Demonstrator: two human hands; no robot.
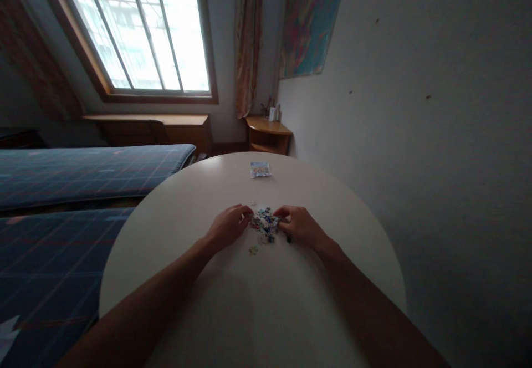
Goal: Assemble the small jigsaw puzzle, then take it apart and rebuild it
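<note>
A small heap of coloured jigsaw pieces (265, 225) lies in the middle of a round white table (233, 312). My left hand (228, 226) rests at the heap's left side, fingers curled and pinched at its edge. At the heap's right side my right hand (300, 226) is curled the same way, its fingertips touching the pieces. What each pinch holds is too small to make out. One loose piece (253, 250) lies just in front of the heap.
A small printed packet (260, 169) lies further back on the table. A white wall (436, 135) runs along the right. Beds with blue plaid covers (62, 190) stand to the left. A wooden corner shelf (268, 133) and a window (141, 30) are behind.
</note>
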